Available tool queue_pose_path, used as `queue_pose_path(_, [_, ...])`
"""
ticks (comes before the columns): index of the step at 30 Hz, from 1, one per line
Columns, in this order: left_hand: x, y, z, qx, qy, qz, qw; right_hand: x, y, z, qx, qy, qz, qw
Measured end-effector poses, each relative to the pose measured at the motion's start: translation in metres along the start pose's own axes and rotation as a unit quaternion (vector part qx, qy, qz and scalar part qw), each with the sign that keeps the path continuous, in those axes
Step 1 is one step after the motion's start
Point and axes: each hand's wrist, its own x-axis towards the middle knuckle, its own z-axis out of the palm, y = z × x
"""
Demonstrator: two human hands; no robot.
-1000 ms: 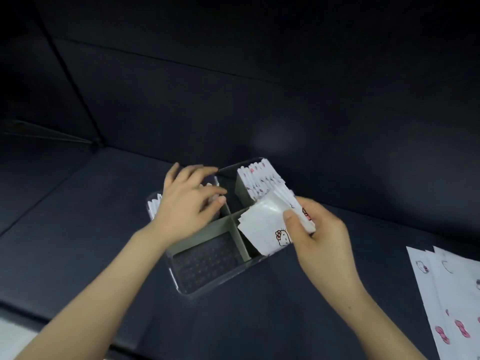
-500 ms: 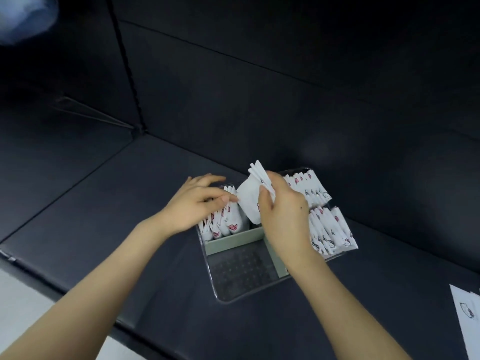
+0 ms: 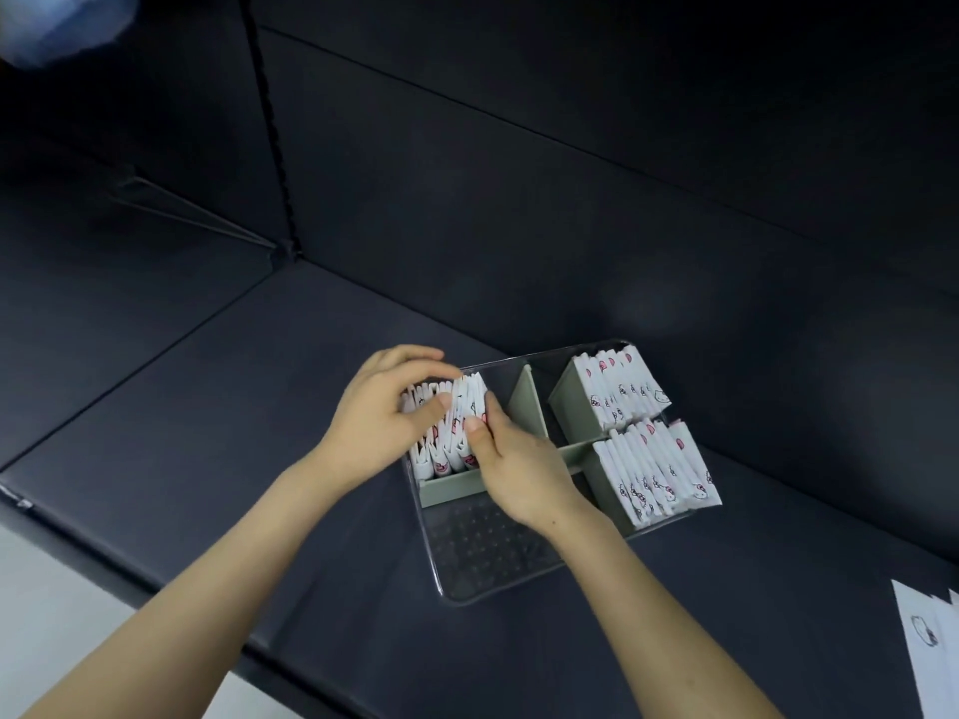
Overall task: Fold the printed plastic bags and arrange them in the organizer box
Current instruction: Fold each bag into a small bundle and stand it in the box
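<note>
The clear organizer box (image 3: 452, 596) with green dividers stands on the dark table. Its far-left compartment holds a row of folded printed bags (image 3: 441, 443) standing on edge. My left hand (image 3: 381, 420) curls over that row from the left, with the thumb on top of the bags. At the row's right end, my right hand (image 3: 521, 472) pinches one folded bag (image 3: 469, 407) between thumb and fingers as it stands in the compartment. More folded bags fill the far-right compartment (image 3: 620, 391) and the near-right compartment (image 3: 659, 474). The near-left compartment (image 3: 488, 550) has no bags.
Flat, unfolded printed bags (image 3: 929, 648) lie at the right edge of the view. Dark padded walls rise behind the box and to the left. The table's front edge (image 3: 171, 589) runs along the lower left, close to my forearms.
My right hand carried a folded bag from the right side of the box over to the far-left compartment and lowered it into the row. My left hand stayed on that row.
</note>
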Motion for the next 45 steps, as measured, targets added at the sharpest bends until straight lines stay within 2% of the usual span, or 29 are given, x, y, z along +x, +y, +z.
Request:
queue_pose_path(4, [-0.004,0.024,0.004,0.053,0.087,0.051,0.994,-0.021,0.008,-0.008,0.003,0.111,-0.036,0.993])
queue_pose_path(7, [-0.006,0.057,0.020,0.053,0.112,0.123,0.985,-0.055,0.024,-0.024,0.012,0.200,-0.055,0.978])
queue_pose_path(11, [-0.020,0.098,0.061,0.041,0.079,0.209,0.974,-0.123,0.077,-0.042,0.027,0.349,-0.022,0.936])
queue_pose_path(13, [-0.033,0.112,0.090,0.030,0.037,0.249,0.967,-0.159,0.121,-0.046,0.006,0.400,0.055,0.915])
queue_pose_path(17, [-0.067,0.117,0.158,0.014,-0.102,0.292,0.951,-0.223,0.226,-0.027,-0.039,0.394,0.289,0.872])
queue_pose_path(20, [-0.091,0.110,0.204,0.094,-0.213,0.283,0.930,-0.263,0.287,-0.006,-0.103,0.357,0.384,0.845])
queue_pose_path(23, [-0.105,0.102,0.238,0.201,-0.286,0.265,0.899,-0.293,0.322,0.005,-0.128,0.253,0.456,0.844])
queue_pose_path(25, [-0.112,0.098,0.251,0.246,-0.301,0.262,0.883,-0.306,0.336,0.014,-0.096,0.248,0.442,0.857])
queue_pose_path(27, [-0.114,0.095,0.256,0.266,-0.292,0.266,0.879,-0.311,0.343,0.022,-0.045,0.305,0.407,0.860])
queue_pose_path(32, [-0.113,0.094,0.256,0.253,-0.270,0.264,0.891,-0.315,0.351,0.027,0.021,0.418,0.369,0.830])
queue_pose_path(36, [-0.112,0.094,0.256,0.239,-0.279,0.261,0.893,-0.315,0.353,0.028,0.071,0.465,0.350,0.810])
queue_pose_path(38, [-0.112,0.094,0.256,0.222,-0.278,0.251,0.900,-0.317,0.350,0.022,0.133,0.483,0.346,0.793])
queue_pose_path(39, [-0.111,0.096,0.256,0.203,-0.271,0.241,0.910,-0.318,0.347,0.017,0.161,0.487,0.342,0.787])
queue_pose_path(41, [-0.110,0.106,0.254,0.150,-0.246,0.212,0.934,-0.324,0.334,0.009,0.200,0.463,0.318,0.803])
queue_pose_path(43, [-0.108,0.122,0.248,0.108,-0.219,0.208,0.947,-0.330,0.313,0.001,0.279,0.415,0.272,0.822])
queue_pose_path(45, [-0.103,0.141,0.238,0.070,-0.210,0.212,0.952,-0.335,0.292,-0.008,0.397,0.346,0.227,0.819])
